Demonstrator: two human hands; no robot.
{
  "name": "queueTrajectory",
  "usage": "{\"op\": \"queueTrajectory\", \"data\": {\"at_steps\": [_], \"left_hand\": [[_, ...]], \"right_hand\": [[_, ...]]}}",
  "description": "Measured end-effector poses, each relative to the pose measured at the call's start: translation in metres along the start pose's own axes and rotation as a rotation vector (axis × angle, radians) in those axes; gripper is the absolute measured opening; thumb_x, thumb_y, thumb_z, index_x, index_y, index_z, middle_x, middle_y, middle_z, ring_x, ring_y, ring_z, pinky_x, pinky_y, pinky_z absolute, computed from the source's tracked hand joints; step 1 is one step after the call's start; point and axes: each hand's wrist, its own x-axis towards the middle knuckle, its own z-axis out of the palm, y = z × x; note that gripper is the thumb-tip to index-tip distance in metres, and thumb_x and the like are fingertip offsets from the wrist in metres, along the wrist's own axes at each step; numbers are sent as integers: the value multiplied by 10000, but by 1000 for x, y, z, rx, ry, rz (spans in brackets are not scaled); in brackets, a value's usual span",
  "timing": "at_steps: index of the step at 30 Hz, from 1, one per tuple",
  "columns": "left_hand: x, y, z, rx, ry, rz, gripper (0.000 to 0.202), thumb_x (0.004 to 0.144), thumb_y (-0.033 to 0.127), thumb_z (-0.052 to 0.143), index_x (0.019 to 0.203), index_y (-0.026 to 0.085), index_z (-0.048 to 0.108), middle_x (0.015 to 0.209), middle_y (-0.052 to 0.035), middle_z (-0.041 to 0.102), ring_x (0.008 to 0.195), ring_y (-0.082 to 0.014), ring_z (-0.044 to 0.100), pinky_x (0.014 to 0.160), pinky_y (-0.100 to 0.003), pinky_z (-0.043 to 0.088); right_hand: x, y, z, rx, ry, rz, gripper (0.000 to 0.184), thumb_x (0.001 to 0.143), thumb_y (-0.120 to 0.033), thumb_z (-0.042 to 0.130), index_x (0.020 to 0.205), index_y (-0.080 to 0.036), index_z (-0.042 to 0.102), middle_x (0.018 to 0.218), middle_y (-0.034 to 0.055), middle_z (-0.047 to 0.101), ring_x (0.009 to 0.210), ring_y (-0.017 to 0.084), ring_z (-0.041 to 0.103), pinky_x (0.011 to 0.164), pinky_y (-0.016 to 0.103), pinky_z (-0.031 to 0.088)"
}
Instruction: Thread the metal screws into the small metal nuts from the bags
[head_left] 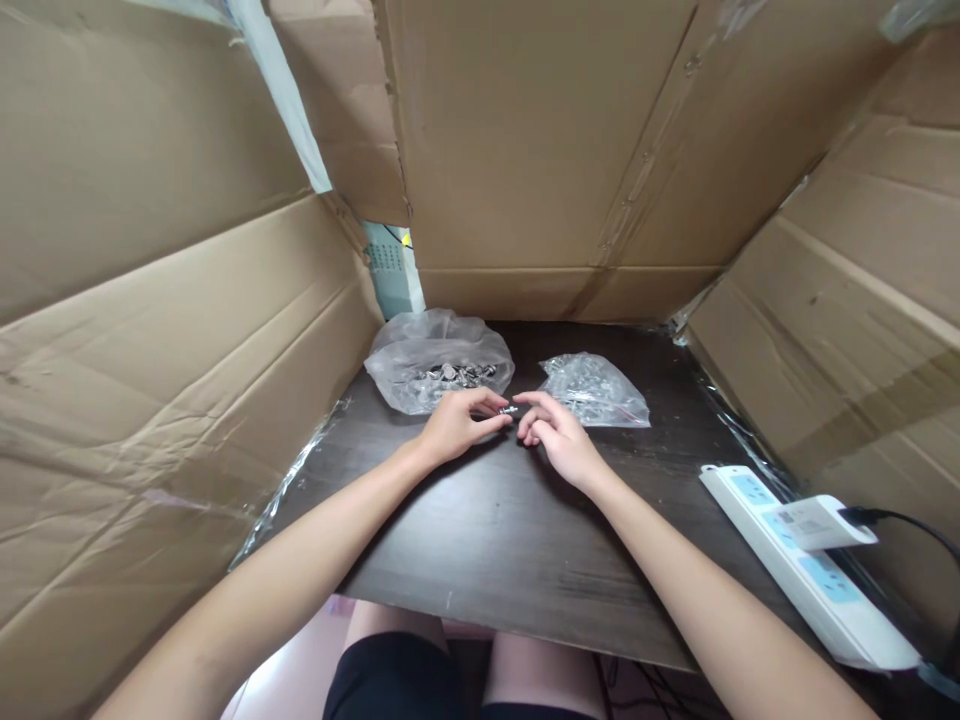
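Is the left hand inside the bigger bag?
No, the left hand lies in front of the bigger bag, pinching a small metal part.

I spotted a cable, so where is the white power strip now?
In the head view, the white power strip lies at the right edge of the table, beside the cardboard wall, right of the right hand.

left hand (454, 425): bare | right hand (559, 440): bare | shorts (397, 680): black, thighs uncovered
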Motion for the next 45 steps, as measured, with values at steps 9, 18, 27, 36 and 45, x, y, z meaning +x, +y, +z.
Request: {"op": "queueTrajectory", "data": {"at_steps": [9, 18, 27, 36, 45], "left_hand": [[-1, 5, 1, 44, -97, 108, 189, 882, 313, 741, 989, 157, 751, 947, -64, 774, 834, -175, 741, 807, -270, 597], [-3, 5, 3, 52, -98, 128, 162, 895, 277, 714, 991, 148, 730, 932, -54, 758, 818, -149, 722, 794, -246, 585], [-3, 8, 4, 58, -112, 150, 170, 906, 284, 694, 1000, 146, 726, 928, -58, 746, 805, -146, 707, 772, -248, 579], [-3, 11, 6, 66, -97, 102, 210, 913, 344, 671, 992, 151, 694, 896, -57, 724, 758, -140, 688, 705, -236, 575], [-2, 10, 5, 39, -125, 65, 212, 903, 332, 688, 1001, 144, 703, 884, -55, 748, 759, -144, 704, 715, -233, 576]], "right_hand": [[4, 10, -4, -184, 93, -24, 156, 782, -294, 573, 744, -189, 682, 1134, 107, 569, 1026, 245, 591, 760, 359, 534], [2, 5, 0, -197, 68, -50, 260, 880, -424, 606, 777, -201, 691, 1087, 112, 569, 1048, 263, 573, 808, 399, 531], [2, 3, -1, -241, 48, -76, 279, 912, -428, 592, 770, -202, 673, 1057, 101, 601, 1017, 242, 589, 838, 378, 516], [1, 1, 0, -284, 68, -124, 279, 958, -417, 519, 801, -211, 620, 1008, 93, 617, 1051, 245, 570, 896, 380, 481], [-1, -2, 0, -267, 67, -86, 196, 920, -378, 546, 878, -206, 630, 1007, 71, 590, 912, 203, 584, 819, 346, 473]]}}
